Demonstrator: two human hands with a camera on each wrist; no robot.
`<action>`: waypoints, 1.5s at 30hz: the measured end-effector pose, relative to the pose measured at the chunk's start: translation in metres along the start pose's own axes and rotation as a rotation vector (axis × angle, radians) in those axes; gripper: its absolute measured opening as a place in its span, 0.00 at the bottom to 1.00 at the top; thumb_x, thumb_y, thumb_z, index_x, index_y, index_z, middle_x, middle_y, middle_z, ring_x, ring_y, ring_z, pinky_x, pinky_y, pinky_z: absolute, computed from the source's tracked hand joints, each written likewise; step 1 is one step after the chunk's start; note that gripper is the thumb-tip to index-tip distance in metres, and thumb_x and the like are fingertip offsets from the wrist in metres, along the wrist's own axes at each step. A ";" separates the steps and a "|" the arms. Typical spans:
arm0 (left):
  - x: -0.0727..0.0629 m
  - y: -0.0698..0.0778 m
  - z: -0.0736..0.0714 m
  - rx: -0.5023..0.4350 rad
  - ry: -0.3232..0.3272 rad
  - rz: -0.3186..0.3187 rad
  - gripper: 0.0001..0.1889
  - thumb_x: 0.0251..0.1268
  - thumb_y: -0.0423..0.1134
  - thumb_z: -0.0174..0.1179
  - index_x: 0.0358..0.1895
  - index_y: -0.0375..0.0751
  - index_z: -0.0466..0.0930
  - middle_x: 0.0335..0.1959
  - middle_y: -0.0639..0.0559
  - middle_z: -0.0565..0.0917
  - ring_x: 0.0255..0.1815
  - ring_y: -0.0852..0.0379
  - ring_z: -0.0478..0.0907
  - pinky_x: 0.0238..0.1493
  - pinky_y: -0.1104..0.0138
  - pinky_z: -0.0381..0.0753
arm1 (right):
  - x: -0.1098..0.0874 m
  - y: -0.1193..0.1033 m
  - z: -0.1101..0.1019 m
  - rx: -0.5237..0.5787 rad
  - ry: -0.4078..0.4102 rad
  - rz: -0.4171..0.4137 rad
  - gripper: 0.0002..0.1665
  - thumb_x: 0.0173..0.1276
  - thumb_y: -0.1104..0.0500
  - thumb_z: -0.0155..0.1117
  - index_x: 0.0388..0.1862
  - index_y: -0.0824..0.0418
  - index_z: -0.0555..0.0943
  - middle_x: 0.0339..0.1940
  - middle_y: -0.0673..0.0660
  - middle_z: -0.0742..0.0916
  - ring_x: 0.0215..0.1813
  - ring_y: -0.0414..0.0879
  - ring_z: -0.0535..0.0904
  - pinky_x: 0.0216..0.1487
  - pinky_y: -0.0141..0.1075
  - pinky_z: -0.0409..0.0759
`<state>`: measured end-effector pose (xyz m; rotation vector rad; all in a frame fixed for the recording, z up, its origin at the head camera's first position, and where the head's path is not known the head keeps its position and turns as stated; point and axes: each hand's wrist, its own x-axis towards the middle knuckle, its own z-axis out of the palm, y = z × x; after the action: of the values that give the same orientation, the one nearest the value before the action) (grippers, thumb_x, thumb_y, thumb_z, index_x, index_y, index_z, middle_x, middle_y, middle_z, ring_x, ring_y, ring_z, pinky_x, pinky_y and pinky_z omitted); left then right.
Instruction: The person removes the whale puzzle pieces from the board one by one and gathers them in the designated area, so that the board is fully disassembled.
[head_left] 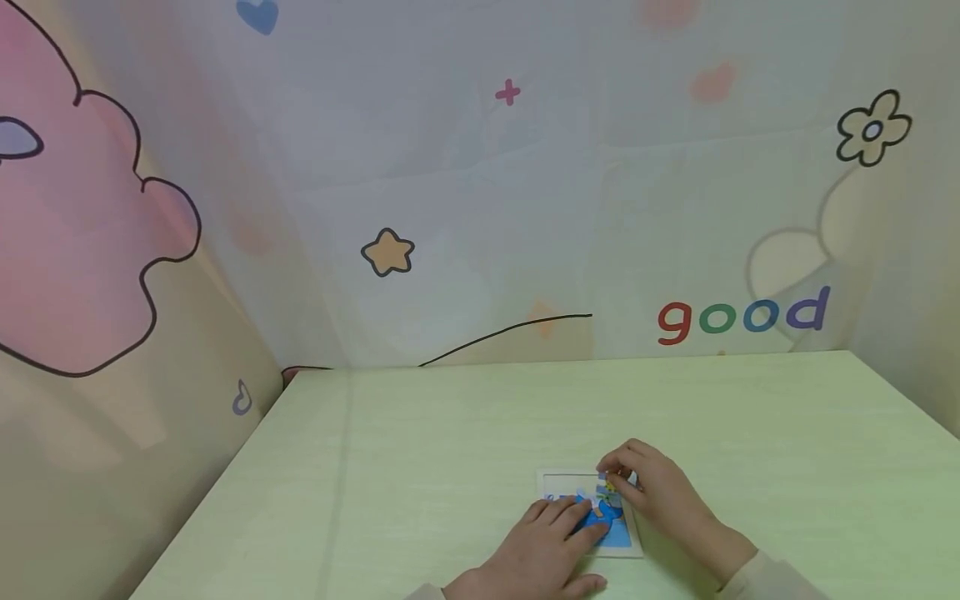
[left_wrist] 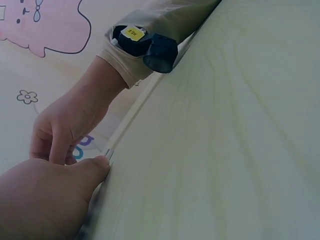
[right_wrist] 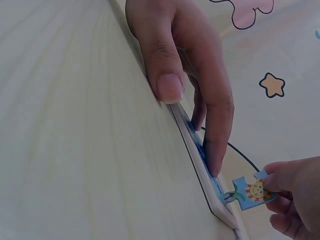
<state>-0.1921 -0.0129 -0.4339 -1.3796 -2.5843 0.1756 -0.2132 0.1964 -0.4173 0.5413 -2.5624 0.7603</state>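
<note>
A jigsaw puzzle with blue pieces [head_left: 618, 536] lies in a white frame tray [head_left: 636, 543] on the table. My left hand [head_left: 540, 542] rests on its lower left part, fingertips spread over the blue pieces. Between thumb and fingers of my right hand [head_left: 667, 497] is a puzzle piece [right_wrist: 253, 192], light blue with a smiling yellow sun. This piece is held tilted up at the tray's upper right corner. The right wrist view shows its lower edge close over the laid pieces. A pale strip of bare tray [head_left: 562, 482] shows along the far side.
The pale green tabletop [head_left: 337, 500] stretches around the tray and ends at a printed cloth backdrop [head_left: 480, 208]. A dark wrist camera [left_wrist: 161, 52] sits on the right sleeve [left_wrist: 187, 17].
</note>
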 end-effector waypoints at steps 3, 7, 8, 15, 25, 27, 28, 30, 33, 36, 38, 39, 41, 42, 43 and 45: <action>0.000 0.000 0.000 -0.012 -0.015 -0.008 0.30 0.73 0.64 0.35 0.71 0.56 0.64 0.72 0.53 0.67 0.71 0.55 0.65 0.65 0.61 0.69 | 0.002 -0.002 -0.005 0.049 -0.038 0.027 0.10 0.60 0.69 0.67 0.35 0.54 0.83 0.33 0.44 0.80 0.35 0.34 0.75 0.33 0.26 0.75; -0.001 0.000 0.000 -0.032 -0.041 -0.019 0.30 0.73 0.64 0.34 0.71 0.56 0.63 0.72 0.53 0.66 0.72 0.55 0.64 0.66 0.61 0.69 | 0.002 -0.003 -0.014 0.089 -0.049 0.046 0.09 0.61 0.68 0.66 0.36 0.55 0.83 0.33 0.44 0.80 0.34 0.32 0.73 0.32 0.26 0.73; -0.001 0.001 0.000 -0.037 -0.046 -0.021 0.30 0.73 0.64 0.34 0.72 0.56 0.62 0.72 0.53 0.66 0.72 0.55 0.64 0.66 0.61 0.69 | 0.002 -0.003 -0.016 0.096 -0.047 0.052 0.09 0.61 0.68 0.66 0.36 0.55 0.83 0.33 0.44 0.80 0.34 0.32 0.73 0.32 0.26 0.73; 0.000 0.000 0.000 -0.040 -0.046 -0.017 0.30 0.73 0.64 0.34 0.72 0.57 0.62 0.73 0.54 0.66 0.72 0.56 0.64 0.66 0.61 0.68 | 0.005 0.001 -0.033 0.091 -0.070 0.077 0.08 0.61 0.68 0.65 0.34 0.55 0.84 0.33 0.45 0.82 0.33 0.30 0.71 0.33 0.27 0.73; 0.000 -0.001 0.001 -0.020 -0.028 -0.003 0.31 0.73 0.64 0.34 0.72 0.56 0.62 0.72 0.54 0.66 0.73 0.56 0.63 0.67 0.61 0.68 | 0.009 0.009 -0.053 0.063 -0.122 0.091 0.05 0.62 0.66 0.65 0.34 0.58 0.85 0.32 0.46 0.82 0.32 0.32 0.72 0.32 0.28 0.74; 0.000 -0.001 0.000 -0.024 -0.033 -0.003 0.31 0.73 0.64 0.33 0.72 0.56 0.61 0.72 0.54 0.66 0.73 0.56 0.63 0.67 0.61 0.68 | 0.011 0.012 -0.057 0.057 -0.145 0.095 0.04 0.63 0.66 0.65 0.34 0.58 0.85 0.32 0.46 0.82 0.32 0.33 0.72 0.32 0.28 0.74; 0.000 -0.001 0.000 -0.026 -0.034 -0.003 0.31 0.73 0.64 0.33 0.72 0.56 0.61 0.72 0.54 0.66 0.73 0.56 0.63 0.67 0.61 0.68 | 0.012 0.014 -0.059 0.053 -0.157 0.099 0.04 0.63 0.66 0.65 0.34 0.58 0.85 0.32 0.46 0.82 0.32 0.33 0.72 0.32 0.28 0.74; 0.000 -0.001 -0.001 -0.027 -0.035 -0.003 0.31 0.73 0.64 0.33 0.72 0.56 0.61 0.72 0.54 0.66 0.72 0.56 0.63 0.67 0.61 0.67 | 0.013 0.017 -0.062 0.047 -0.184 0.101 0.04 0.63 0.66 0.65 0.34 0.58 0.84 0.32 0.46 0.82 0.32 0.34 0.72 0.33 0.28 0.74; 0.000 -0.001 -0.001 -0.025 -0.033 -0.002 0.31 0.73 0.64 0.34 0.72 0.57 0.61 0.72 0.55 0.66 0.72 0.56 0.63 0.67 0.61 0.67 | 0.014 0.024 -0.068 0.044 -0.232 0.105 0.04 0.64 0.65 0.64 0.34 0.58 0.84 0.32 0.47 0.82 0.33 0.34 0.73 0.34 0.29 0.75; 0.001 -0.001 -0.001 -0.035 -0.035 -0.003 0.31 0.73 0.64 0.34 0.72 0.57 0.61 0.73 0.55 0.66 0.73 0.56 0.63 0.67 0.61 0.67 | 0.013 0.030 -0.073 0.052 -0.285 0.105 0.04 0.65 0.65 0.63 0.34 0.58 0.84 0.32 0.47 0.84 0.33 0.33 0.74 0.34 0.29 0.75; 0.001 -0.001 -0.001 -0.043 -0.038 -0.004 0.31 0.73 0.64 0.34 0.72 0.57 0.61 0.73 0.54 0.65 0.73 0.56 0.62 0.67 0.61 0.67 | 0.012 0.035 -0.076 0.058 -0.315 0.112 0.04 0.65 0.65 0.62 0.34 0.58 0.84 0.32 0.47 0.84 0.33 0.32 0.74 0.34 0.29 0.75; 0.001 -0.001 -0.002 -0.045 -0.040 -0.005 0.31 0.73 0.64 0.34 0.72 0.57 0.61 0.73 0.54 0.65 0.73 0.56 0.62 0.68 0.61 0.67 | 0.011 0.037 -0.077 0.065 -0.329 0.115 0.04 0.65 0.66 0.62 0.34 0.59 0.83 0.32 0.48 0.85 0.33 0.32 0.74 0.34 0.29 0.75; 0.000 -0.001 -0.002 -0.049 -0.044 -0.008 0.31 0.73 0.64 0.34 0.72 0.57 0.61 0.73 0.54 0.65 0.73 0.56 0.62 0.68 0.61 0.66 | 0.011 0.041 -0.079 0.078 -0.349 0.133 0.05 0.66 0.66 0.61 0.34 0.60 0.83 0.32 0.48 0.85 0.32 0.32 0.74 0.34 0.29 0.75; 0.000 -0.001 -0.002 -0.048 -0.045 -0.009 0.31 0.73 0.64 0.34 0.72 0.57 0.61 0.73 0.54 0.65 0.73 0.56 0.62 0.68 0.61 0.66 | 0.010 0.043 -0.080 0.087 -0.359 0.142 0.05 0.66 0.66 0.61 0.34 0.60 0.83 0.32 0.49 0.85 0.32 0.33 0.74 0.34 0.28 0.76; 0.000 -0.001 -0.003 -0.051 -0.047 -0.011 0.31 0.73 0.64 0.34 0.72 0.57 0.61 0.73 0.54 0.65 0.73 0.56 0.62 0.68 0.61 0.66 | 0.010 0.044 -0.081 0.096 -0.369 0.150 0.05 0.66 0.66 0.61 0.34 0.60 0.83 0.32 0.49 0.85 0.31 0.33 0.73 0.34 0.28 0.75; 0.000 0.000 -0.003 -0.060 -0.052 -0.014 0.30 0.73 0.64 0.34 0.72 0.57 0.61 0.73 0.54 0.65 0.74 0.56 0.62 0.68 0.60 0.66 | 0.009 0.046 -0.083 0.110 -0.385 0.164 0.05 0.66 0.67 0.60 0.34 0.61 0.83 0.31 0.50 0.86 0.31 0.33 0.73 0.33 0.28 0.75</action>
<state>-0.1915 -0.0129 -0.4310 -1.3946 -2.6619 0.1343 -0.2202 0.2782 -0.3692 0.5623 -2.9623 0.9356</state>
